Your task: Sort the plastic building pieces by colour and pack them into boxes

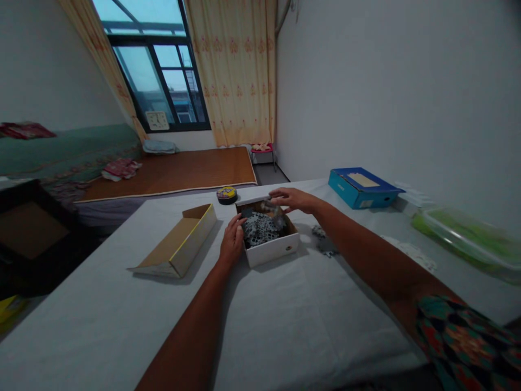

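Note:
A white cardboard box [271, 250] stands on the table, filled with a heap of small black, grey and white pieces [260, 228], perhaps puzzle pieces. My left hand [233, 238] is closed on the box's left wall, fingertips over the rim. Above the box's far right side is my right hand [295, 200], its fingers stretched out and apart. Just under those fingertips a few grey pieces are blurred by motion; none looks gripped. More loose pieces [324, 241] lie on the cloth right of the box, partly behind my right forearm.
An open cardboard lid [195, 241] lies left of the box. A round yellow-and-black tin [227, 195] is behind it. At the right are a blue box [362, 187], a clear plastic container [468, 239] with green contents, and pale pieces [409, 253]. White cloth [277, 326] covers the table.

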### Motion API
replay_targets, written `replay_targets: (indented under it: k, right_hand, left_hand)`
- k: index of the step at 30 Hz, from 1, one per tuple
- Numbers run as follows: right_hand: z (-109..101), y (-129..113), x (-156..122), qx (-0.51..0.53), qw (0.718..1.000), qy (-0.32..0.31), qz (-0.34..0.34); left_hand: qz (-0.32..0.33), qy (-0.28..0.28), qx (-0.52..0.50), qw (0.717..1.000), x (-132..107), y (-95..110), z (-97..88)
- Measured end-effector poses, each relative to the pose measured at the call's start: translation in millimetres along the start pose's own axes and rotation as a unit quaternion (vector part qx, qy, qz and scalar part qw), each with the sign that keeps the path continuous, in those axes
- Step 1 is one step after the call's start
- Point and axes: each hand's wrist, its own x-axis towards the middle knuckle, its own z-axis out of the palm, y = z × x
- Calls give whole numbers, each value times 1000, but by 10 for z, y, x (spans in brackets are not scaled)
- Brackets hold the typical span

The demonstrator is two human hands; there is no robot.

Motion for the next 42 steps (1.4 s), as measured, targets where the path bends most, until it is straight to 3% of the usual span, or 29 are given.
replay_targets:
  k: [3, 5, 8, 11, 15, 17, 20, 23, 28, 34, 38, 42]
  right_hand:
    - [-176, -73, -165, -115, 993, 4, -26]
    - [-381, 115, -386, -185, 983, -7, -14]
    - [-594, 582, -785, -306, 948, -62, 69]
    - [-566, 974, -1092, -381, 909, -86, 144]
    - [-349, 1112, -1198, -411, 894, -64, 170]
    - [-260, 1081, -1175, -412, 895, -62, 159]
    - [-150, 1064, -1146, -406, 909, -50, 77]
    - [-39, 1131, -1149, -391, 920, 15, 15]
    - [93, 1239, -1139, -366, 921, 133, -20]
    - [100, 1279, -1081, -304, 927, 208, -71]
    - [-8, 1352, -1094, -225, 939, 251, -61]
    - [-167, 1280, -1066, -83, 952, 295, 21]
  left_hand:
    - [2, -4, 0, 1000, 2, -1, -3]
    - [6, -7, 0, 1000, 5, -4, 0]
    - [10, -4, -5, 1000, 10, -18, 12]
    - [8, 3, -12, 1000, 11, -37, 24]
    - [8, 4, -25, 1000, 13, -46, 17]
    - [4, 2, -28, 1000, 20, -48, 4]
    - [-1, 1, -31, 1000, 35, -56, -13]
    - [1, -1, -31, 1000, 45, -61, -21]
    - [12, -1, -12, 1000, 48, -48, -27]
    - [20, -3, -11, 1000, 62, -62, -24]
    - [18, 0, -12, 1000, 61, -80, 1]
    - [17, 4, -19, 1000, 54, -83, 25]
